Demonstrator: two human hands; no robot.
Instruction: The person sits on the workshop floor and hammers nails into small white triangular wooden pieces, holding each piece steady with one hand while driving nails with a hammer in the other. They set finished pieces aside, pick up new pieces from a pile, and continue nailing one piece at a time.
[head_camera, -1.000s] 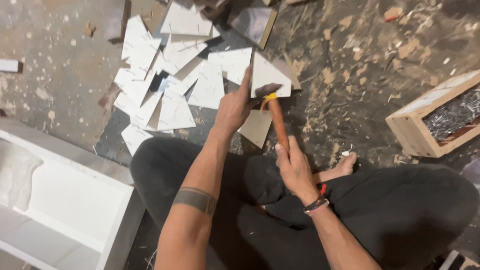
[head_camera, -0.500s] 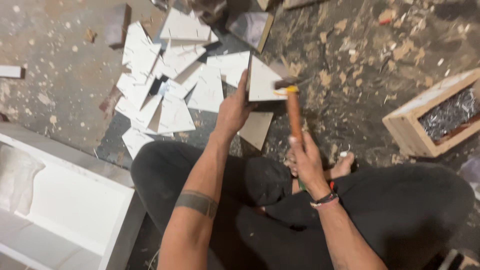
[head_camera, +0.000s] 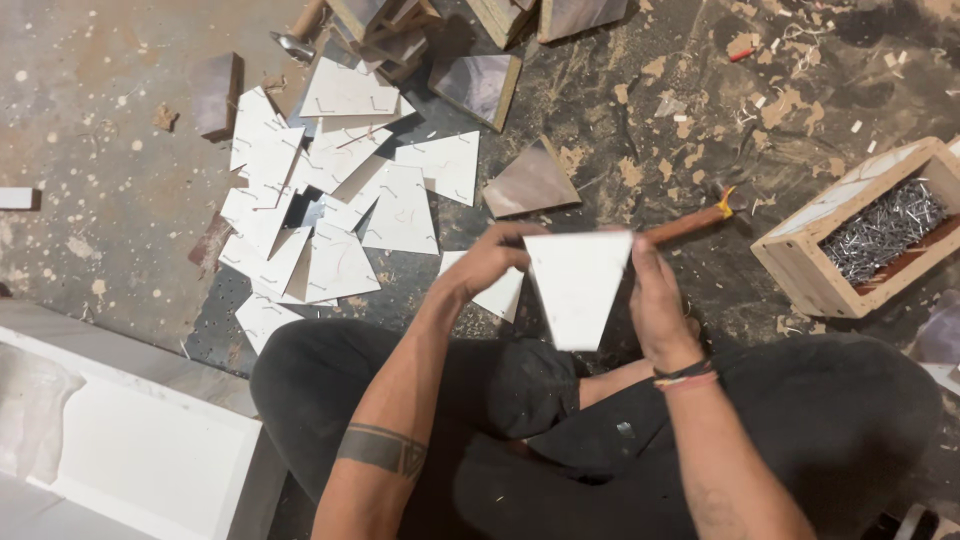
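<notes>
— Best way to manage this hold?

— Keep the white trapezoid-shaped flat panel (head_camera: 577, 285) pinched at both top corners: left hand (head_camera: 487, 262) closed on one, right hand (head_camera: 655, 305) closed on the other and around the orange wooden-handled hammer (head_camera: 690, 224). Held level, above the lap.

— Look of the panel?

— Plain white, thin, straight-edged, narrowing downward. Beyond the left hand, scattered white cut pieces (head_camera: 330, 215) on the floor; right of the right hand, a wooden box of nails (head_camera: 875, 232).

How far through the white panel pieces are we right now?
Done: many cut white pieces lie spread on the floor. In hand: the left hand and right hand hold one white trapezoid piece, the right also gripping a hammer. Left: the box of nails is well stocked.
</notes>
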